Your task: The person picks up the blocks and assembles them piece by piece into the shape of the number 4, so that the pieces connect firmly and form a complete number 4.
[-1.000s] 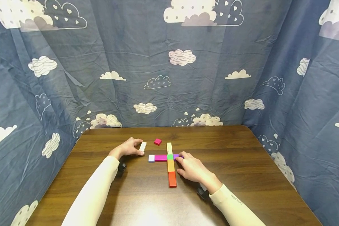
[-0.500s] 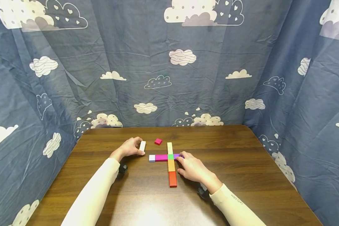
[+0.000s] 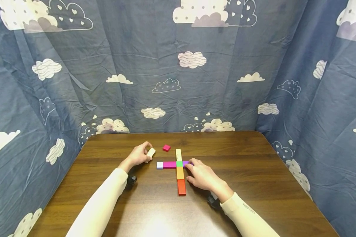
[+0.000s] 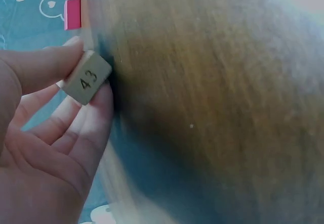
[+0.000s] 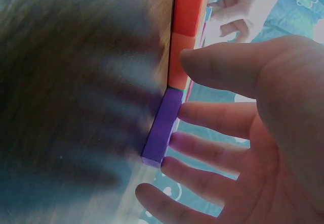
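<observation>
My left hand (image 3: 137, 155) pinches a pale wooden block (image 4: 87, 78) between thumb and fingers; its end face, marked 43, points to the left wrist camera. A cross of coloured blocks lies to the right of it. The fingertips of my right hand (image 3: 203, 174) rest on the purple block (image 5: 164, 128), the cross's right arm, with the fingers fairly straight. A green block (image 3: 179, 164) forms the centre. Magenta (image 3: 169, 165) and light blue (image 3: 160, 165) blocks run left, a cream block (image 3: 178, 154) runs back, and orange (image 3: 180, 172) and red (image 3: 181, 187) blocks run forward.
A small pink block (image 3: 166, 148) lies alone behind the cross, to the right of my left hand. Brown wood-grain table (image 3: 240, 148) surrounds the blocks. Dark blue curtains with clouds (image 3: 154, 49) hang behind and along the sides.
My left hand has turned the pale block from lying lengthwise to a slant, shifting slightly right and back. My right hand has stayed at the purple block.
</observation>
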A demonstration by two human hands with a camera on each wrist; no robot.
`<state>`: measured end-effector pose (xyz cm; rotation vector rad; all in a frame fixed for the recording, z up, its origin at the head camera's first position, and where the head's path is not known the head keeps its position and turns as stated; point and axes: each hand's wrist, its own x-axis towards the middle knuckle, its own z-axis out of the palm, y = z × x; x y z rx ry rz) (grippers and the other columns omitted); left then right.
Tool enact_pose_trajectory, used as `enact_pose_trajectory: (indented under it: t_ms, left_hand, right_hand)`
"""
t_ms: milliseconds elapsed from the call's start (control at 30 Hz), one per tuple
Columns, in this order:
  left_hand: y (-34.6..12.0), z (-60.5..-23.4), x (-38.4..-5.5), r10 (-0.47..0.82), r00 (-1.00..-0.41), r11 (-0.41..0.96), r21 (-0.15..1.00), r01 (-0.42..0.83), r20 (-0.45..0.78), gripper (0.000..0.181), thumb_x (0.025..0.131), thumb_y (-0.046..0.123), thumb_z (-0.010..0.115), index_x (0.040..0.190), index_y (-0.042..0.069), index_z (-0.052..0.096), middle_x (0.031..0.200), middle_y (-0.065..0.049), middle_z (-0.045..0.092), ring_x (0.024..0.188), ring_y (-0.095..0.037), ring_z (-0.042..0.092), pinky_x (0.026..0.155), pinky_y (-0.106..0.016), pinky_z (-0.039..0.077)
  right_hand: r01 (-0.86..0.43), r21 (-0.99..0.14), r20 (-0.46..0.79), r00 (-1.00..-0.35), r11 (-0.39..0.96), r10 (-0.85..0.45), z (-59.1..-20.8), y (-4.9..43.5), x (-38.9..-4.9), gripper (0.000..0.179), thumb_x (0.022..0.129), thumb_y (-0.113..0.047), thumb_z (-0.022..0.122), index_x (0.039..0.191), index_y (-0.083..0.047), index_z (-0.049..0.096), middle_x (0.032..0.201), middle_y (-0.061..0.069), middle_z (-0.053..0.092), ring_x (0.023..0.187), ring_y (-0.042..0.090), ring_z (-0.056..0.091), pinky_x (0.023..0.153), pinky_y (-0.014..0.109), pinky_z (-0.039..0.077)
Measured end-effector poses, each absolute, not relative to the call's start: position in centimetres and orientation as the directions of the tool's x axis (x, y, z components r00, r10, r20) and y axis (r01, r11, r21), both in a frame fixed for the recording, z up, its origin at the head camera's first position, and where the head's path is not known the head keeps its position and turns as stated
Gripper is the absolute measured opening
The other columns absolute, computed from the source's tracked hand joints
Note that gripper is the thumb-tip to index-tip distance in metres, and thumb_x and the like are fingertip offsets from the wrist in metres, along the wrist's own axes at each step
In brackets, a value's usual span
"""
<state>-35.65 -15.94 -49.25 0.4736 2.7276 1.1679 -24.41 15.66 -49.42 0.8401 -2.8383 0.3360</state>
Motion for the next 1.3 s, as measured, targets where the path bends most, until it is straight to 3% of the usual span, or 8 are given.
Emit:
enact_pose_trajectory:
  t_ms: [267, 733, 967, 1300]
  left_hand:
    - [-16.2, -49.8, -35.7, 0.307, -0.951, 0.585, 0.783, 0.211, 0.027, 0.058, 0.082, -0.001, 0.078, 0.136, 0.002, 0.056, 0.080, -0.008, 0.069, 0.066, -0.016, 0.064, 0.060, -0.030, 0.054]
    - [-15.3, -49.5, -35.6, 0.264, -0.964, 0.556, 0.811, 0.182, 0.036, 0.057, 0.080, -0.008, 0.072, 0.135, 0.004, 0.061, 0.087, -0.009, 0.068, 0.074, -0.017, 0.061, 0.063, -0.027, 0.050]
    - [-14.5, -49.6, -35.4, 0.270, -0.962, 0.525, 0.831, 0.183, 0.041, 0.058, 0.079, -0.010, 0.072, 0.134, 0.003, 0.060, 0.085, -0.010, 0.067, 0.069, -0.015, 0.059, 0.059, -0.025, 0.049]
    - [-13.6, -49.4, -35.1, 0.252, -0.967, 0.578, 0.794, 0.188, 0.045, 0.056, 0.078, -0.006, 0.073, 0.132, 0.004, 0.063, 0.081, -0.006, 0.066, 0.069, -0.015, 0.058, 0.059, -0.025, 0.047]
  right_hand:
    - [-0.556, -0.170, 0.218, -0.827, 0.814, -0.519, -49.4, 15.7, -24.4, 0.044, 0.085, -0.026, 0.078, 0.123, -0.006, 0.066, 0.123, 0.011, 0.057, 0.117, 0.029, 0.056, 0.085, 0.051, 0.053]
    - [-0.555, -0.177, 0.216, -0.827, 0.813, -0.518, -49.3, 15.8, -24.4, 0.043, 0.085, -0.025, 0.079, 0.123, -0.007, 0.066, 0.122, 0.011, 0.056, 0.116, 0.029, 0.056, 0.083, 0.051, 0.054]
    - [-0.554, -0.188, 0.212, -0.829, 0.811, -0.517, -49.3, 15.8, -24.3, 0.045, 0.086, -0.025, 0.079, 0.124, -0.006, 0.066, 0.124, 0.014, 0.057, 0.119, 0.031, 0.055, 0.083, 0.054, 0.054]
    - [-0.559, -0.192, 0.215, -0.826, 0.807, -0.521, -49.3, 15.8, -24.3, 0.045, 0.086, -0.024, 0.078, 0.125, -0.005, 0.066, 0.124, 0.013, 0.057, 0.119, 0.031, 0.055, 0.086, 0.053, 0.053]
